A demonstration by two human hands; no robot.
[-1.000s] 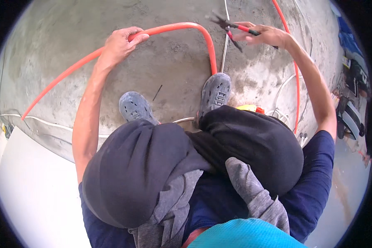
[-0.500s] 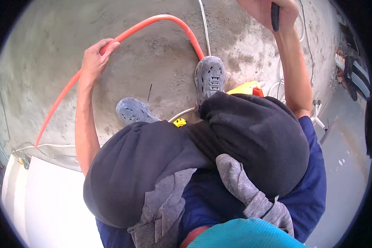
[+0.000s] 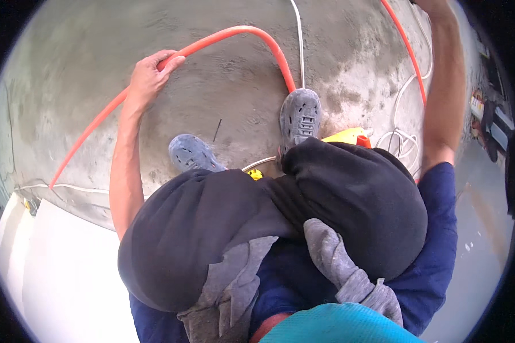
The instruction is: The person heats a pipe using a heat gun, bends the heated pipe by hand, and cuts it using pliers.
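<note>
1. Since the earlier frames, the right hand [image 3: 432, 4] has been raised toward 1 o'clock until it is cut by the picture's upper edge; the pliers seen then are no longer in view.
2. The left hand [image 3: 148, 77], at 10 o'clock, is closed loosely on the orange tube [image 3: 234, 34], fingers curled over it. Whether the right hand is open or closed cannot be told.
3. The tube is bent into an arch on the floor [image 3: 68, 68], running from 9 o'clock up through the left hand and down to the right shoe [image 3: 299, 117] near the centre. A second orange run [image 3: 406, 51] passes at 1 o'clock.
4. As a judgement, the bend is formed and held; any fixing or cutting appears not yet done.
5. The tube is smooth, round and flexible; the floor is rough, mottled grey concrete. A thin white cable [image 3: 299, 40] lies straight toward 12 o'clock.
</note>
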